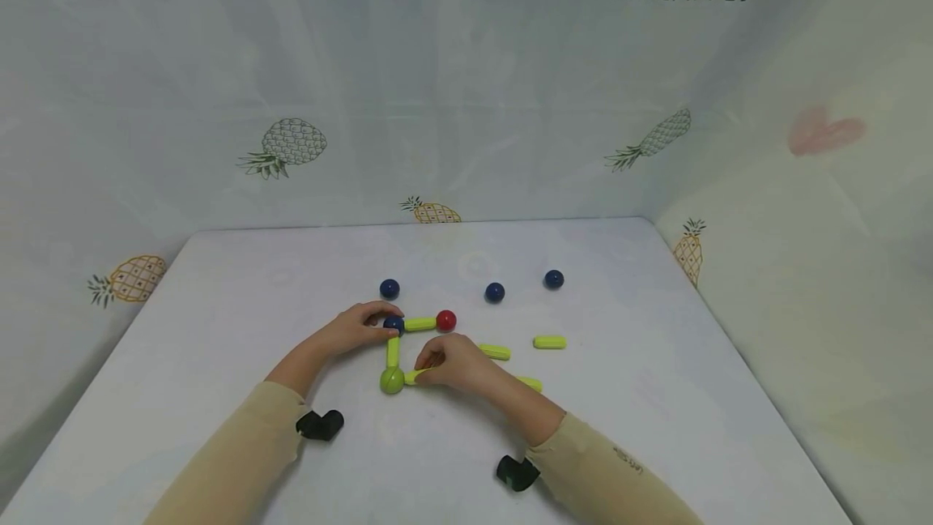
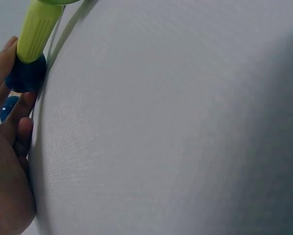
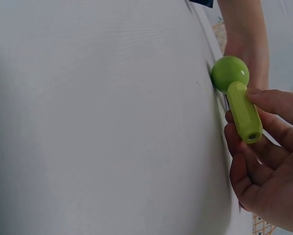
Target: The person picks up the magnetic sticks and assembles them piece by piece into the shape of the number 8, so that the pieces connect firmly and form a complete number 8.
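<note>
My left hand [image 1: 357, 327] grips a blue ball [image 1: 394, 326] between thumb and fingers. From that ball one yellow-green stick [image 1: 420, 324] runs right to a red ball [image 1: 446, 321], and another stick [image 1: 393, 352] runs toward me to a green ball [image 1: 392, 381]. With thumb and fingers my right hand [image 1: 457, 363] pinches a third stick [image 3: 244, 112], whose one end touches the green ball [image 3: 230, 74]; its other end, with a small hole, is free. In the left wrist view the blue ball [image 2: 26, 74] sits between the left thumb and fingers.
Behind the joined pieces lie three loose blue balls [image 1: 389, 289], [image 1: 495, 292], [image 1: 554, 279]. Loose yellow-green sticks lie to the right, one [image 1: 550, 342] apart and two partly behind the right hand and forearm. A patterned cloth hangs behind the white table [image 1: 627, 444].
</note>
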{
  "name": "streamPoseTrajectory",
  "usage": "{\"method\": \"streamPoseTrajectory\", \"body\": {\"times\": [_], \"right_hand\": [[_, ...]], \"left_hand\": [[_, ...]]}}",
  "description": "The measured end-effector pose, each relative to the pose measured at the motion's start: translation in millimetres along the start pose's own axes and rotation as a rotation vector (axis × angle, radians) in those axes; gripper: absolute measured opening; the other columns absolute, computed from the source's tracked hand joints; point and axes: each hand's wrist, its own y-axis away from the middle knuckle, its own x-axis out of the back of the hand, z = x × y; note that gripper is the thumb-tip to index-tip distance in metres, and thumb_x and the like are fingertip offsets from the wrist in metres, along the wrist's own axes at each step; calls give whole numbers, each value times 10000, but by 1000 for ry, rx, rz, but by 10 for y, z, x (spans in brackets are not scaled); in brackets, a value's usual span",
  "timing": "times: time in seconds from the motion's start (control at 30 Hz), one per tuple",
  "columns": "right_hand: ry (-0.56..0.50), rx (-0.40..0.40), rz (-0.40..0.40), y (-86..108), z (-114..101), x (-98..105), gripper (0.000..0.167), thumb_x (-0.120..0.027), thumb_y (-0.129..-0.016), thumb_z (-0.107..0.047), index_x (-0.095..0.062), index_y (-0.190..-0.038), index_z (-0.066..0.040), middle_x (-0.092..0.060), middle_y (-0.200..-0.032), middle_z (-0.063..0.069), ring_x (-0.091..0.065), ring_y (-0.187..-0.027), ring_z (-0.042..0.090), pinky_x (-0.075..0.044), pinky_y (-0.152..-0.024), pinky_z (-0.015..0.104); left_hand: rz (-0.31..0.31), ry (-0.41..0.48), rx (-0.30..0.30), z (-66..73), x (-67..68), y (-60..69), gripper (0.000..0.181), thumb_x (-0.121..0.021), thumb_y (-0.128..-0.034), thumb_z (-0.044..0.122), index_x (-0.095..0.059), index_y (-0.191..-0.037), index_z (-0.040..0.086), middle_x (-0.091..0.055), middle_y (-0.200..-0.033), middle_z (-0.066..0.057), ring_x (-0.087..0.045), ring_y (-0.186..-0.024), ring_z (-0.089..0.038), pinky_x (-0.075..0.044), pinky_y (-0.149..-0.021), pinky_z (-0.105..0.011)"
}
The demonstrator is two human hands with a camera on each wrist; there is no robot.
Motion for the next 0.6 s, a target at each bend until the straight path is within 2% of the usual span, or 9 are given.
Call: {"method": "streamPoseTrajectory", "body": {"times": [0.23, 0.6], "right_hand": [[-13, -7, -2, 3, -9, -11, 94, -802, -816, -140, -724, -862, -166, -644, -776, -100, -570, -752, 90, -475, -719, 244], [-5, 0, -9, -3, 6, -7, 86, -798, -821, -138, -725, -865, -150, -640, -773, -87, -567, -749, 96, -477, -713, 241]], "left_hand": [[-5, -3, -28, -14, -10, -12, 334, -692, -917, 244, -638, -1222, 118, -589, -1243, -80, -480, -1172, -282, -335, -1035, -518], [0, -1, -4, -4, -4, -4, 336, -696, -914, 255, -638, -1220, 129, -580, -1254, -91, -480, -1170, -291, -335, -1033, -533]]}}
